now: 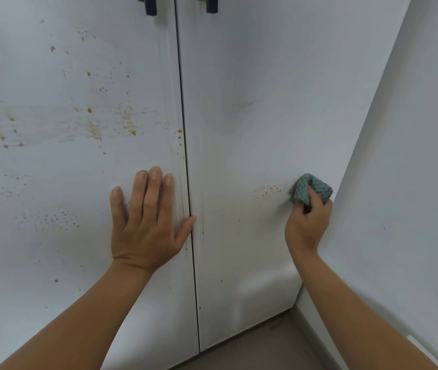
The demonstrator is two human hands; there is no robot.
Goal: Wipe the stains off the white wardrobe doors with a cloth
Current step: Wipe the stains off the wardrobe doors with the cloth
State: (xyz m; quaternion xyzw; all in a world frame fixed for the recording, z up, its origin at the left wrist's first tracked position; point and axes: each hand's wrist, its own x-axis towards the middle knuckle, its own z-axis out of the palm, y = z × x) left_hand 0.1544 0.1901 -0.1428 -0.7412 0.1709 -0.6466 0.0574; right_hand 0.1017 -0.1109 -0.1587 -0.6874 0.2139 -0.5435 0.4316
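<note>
Currently left hand [146, 222] flat on left door [52, 161] at seam [185, 145]; right hand [306, 225] grips cloth [309, 188] beside wall [412, 156].

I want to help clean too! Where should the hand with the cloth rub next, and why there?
Probably slide the cloth a little to the left, over the small patch of orange specks right beside it on the right door. The right hand grips the cloth against that door, and those specks are the nearest stains. The left hand rests flat on the left door.

Side wall [412, 156] blocks rightward passage beside the right door [266, 102]; above lies open.
</note>
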